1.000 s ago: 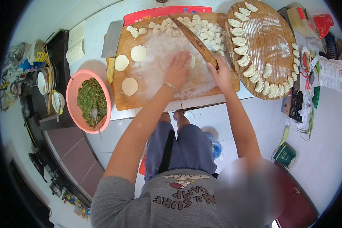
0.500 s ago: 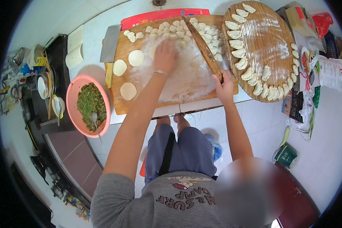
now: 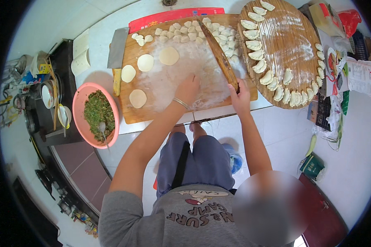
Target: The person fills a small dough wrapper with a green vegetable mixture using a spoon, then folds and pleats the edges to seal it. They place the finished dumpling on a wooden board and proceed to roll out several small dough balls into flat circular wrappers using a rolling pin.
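The floured wooden board (image 3: 152, 111) fills the middle of the bench, and beside it on the right sits the round wooden tray (image 3: 290, 45), its rim lined with folded dumplings (image 3: 272, 78). A second ago both hands worked together over the middle of the board; now they have parted — the left hand (image 3: 187, 88) lies flat, fingers together, pressing down on the flour, while the right hand (image 3: 240, 95) closes its grip on the near end of the rolling pin (image 3: 218, 53), which slants up across the board. Rolling looks paused. Four flat dough rounds (image 3: 169, 55) lie left of the hand, small dough lumps (image 3: 175, 33) along the far edge. A pink bowl (image 3: 80, 103) of green filling stands left. Behind the board, a long red package (image 3: 173, 16); far right, a red bag (image 3: 350, 18) and white printed sheets (image 3: 360, 76) — and on the floor, a green carton (image 3: 311, 166).
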`<state>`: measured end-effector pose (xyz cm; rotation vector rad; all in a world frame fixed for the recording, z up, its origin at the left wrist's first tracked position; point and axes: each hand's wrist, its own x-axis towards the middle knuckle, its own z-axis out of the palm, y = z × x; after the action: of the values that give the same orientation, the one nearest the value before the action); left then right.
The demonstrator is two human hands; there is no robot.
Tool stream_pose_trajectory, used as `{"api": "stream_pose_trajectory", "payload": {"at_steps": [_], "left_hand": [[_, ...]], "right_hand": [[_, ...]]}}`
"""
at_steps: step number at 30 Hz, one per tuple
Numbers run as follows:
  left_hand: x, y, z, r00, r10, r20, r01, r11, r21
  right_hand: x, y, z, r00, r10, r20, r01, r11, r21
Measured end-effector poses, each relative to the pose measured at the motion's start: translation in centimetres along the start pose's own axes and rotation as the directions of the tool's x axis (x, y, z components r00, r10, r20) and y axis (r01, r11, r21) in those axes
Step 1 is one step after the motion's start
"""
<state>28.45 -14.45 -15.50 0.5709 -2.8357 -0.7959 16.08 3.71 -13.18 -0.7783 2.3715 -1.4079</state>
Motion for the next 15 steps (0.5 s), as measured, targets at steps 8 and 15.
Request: {"api": "stream_pose_trajectory", "payload": {"at_steps": [8, 15], "left_hand": [[-0.1, 0.7, -0.2, 0.997, -0.056, 0.058, 0.061, 0.995, -0.079], [0.4, 2.6, 1.3, 0.957, -0.289, 0.020, 0.290, 0.954, -0.079]], "right_hand": [[-0.7, -0.8, 0.8, 0.999, 0.000, 0.046, 0.000, 1.000, -0.005], [-1.0, -1.0, 0.8, 0.999, -0.019, 0.049, 0.019, 1.000, -0.013]]}}
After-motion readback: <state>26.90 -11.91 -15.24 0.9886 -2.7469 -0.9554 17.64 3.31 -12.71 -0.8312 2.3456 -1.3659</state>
